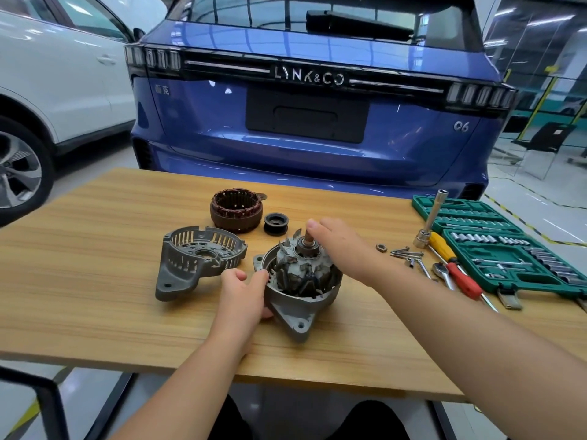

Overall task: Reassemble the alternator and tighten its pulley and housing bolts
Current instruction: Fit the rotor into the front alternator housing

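**Cars and a chair surrounding the bench**

A blue car is sitting just beyond the wooden table, its tail facing the camera. A white car is standing at left, and a dark chair is waiting at far right.

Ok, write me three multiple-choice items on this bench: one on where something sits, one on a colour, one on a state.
1. Where does the black pulley lie?
A. on the rotor shaft
B. on the table beside the copper-wound stator
C. in the socket case

2. What colour is the open socket case?
A. green
B. red
C. grey

3. What is the state of the rotor?
A. lying flat on the table
B. standing in the housing half that the left hand grips
C. closed under the other housing half

Answers: 1 B, the pulley rests on the wood just right of the stator. 2 A, its tray is green. 3 B, its shaft points up by the right hand, while the other housing half lies apart.
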The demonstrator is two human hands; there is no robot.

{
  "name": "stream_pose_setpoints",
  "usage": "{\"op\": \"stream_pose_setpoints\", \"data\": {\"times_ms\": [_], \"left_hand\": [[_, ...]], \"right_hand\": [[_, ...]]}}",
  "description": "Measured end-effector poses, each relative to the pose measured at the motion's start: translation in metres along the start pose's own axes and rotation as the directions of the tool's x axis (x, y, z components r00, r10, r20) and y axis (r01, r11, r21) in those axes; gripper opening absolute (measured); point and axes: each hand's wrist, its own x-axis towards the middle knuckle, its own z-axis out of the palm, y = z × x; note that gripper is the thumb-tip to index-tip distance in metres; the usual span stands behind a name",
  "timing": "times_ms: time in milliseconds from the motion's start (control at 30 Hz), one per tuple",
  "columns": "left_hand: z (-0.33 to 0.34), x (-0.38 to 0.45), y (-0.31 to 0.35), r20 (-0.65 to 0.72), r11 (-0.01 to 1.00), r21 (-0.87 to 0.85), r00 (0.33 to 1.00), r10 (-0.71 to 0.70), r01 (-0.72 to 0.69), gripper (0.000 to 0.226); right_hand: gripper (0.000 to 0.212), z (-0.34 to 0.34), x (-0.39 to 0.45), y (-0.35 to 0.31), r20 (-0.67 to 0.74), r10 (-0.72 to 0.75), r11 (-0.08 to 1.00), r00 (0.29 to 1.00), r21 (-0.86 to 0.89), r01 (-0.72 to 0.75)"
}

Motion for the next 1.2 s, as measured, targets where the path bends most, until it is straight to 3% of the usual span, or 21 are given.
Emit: {"op": "stream_pose_setpoints", "data": {"times_ms": [100, 233, 433, 600, 667, 800, 933, 1200], "left_hand": [[-0.001, 0.0, 0.001, 0.01, 1.0, 0.007, 1.0, -0.009, 0.009, 0.022], [-0.001, -0.001, 0.002, 0.0, 0.999, 0.038, 1.0, -0.014, 0.014, 0.022], [0.004, -0.008, 0.015, 0.001, 0.991, 0.112, 0.997, -0.073, 0.072, 0.023], [0.02, -0.026, 0.045, 0.201, 0.976, 0.141, 0.96, -0.193, 0.167, 0.099], [0.024, -0.026, 0.055, 0.211, 0.972, 0.093, 0.949, -0.233, 0.217, 0.108], [0.025, -0.021, 0.071, 0.241, 0.936, 0.102, 0.904, -0.353, 0.338, 0.092], [0.024, -0.014, 0.075, 0.249, 0.916, 0.159, 0.883, -0.397, 0.367, 0.058], [0.026, -0.015, 0.076, 0.213, 0.926, 0.233, 0.914, -0.346, 0.297, 0.058]], "right_hand": [[0.041, 0.001, -0.001, 0.01, 0.077, 0.201, 0.918, 0.977, 0.334, -0.215], [0.057, 0.004, -0.002, 0.023, 0.192, 0.364, 0.823, 0.911, 0.391, -0.411], [0.05, 0.011, 0.002, 0.02, 0.279, 0.455, 0.677, 0.846, 0.509, -0.532], [0.045, 0.011, -0.004, 0.022, 0.317, 0.473, 0.572, 0.822, 0.599, -0.56], [0.044, 0.013, -0.006, 0.023, 0.323, 0.473, 0.541, 0.82, 0.628, -0.559], [0.045, 0.012, -0.008, 0.025, 0.347, 0.475, 0.521, 0.809, 0.63, -0.576], [0.042, 0.011, -0.009, 0.025, 0.336, 0.459, 0.556, 0.823, 0.614, -0.56], [0.042, 0.017, -0.014, 0.033, 0.281, 0.442, 0.56, 0.852, 0.655, -0.507]]}}
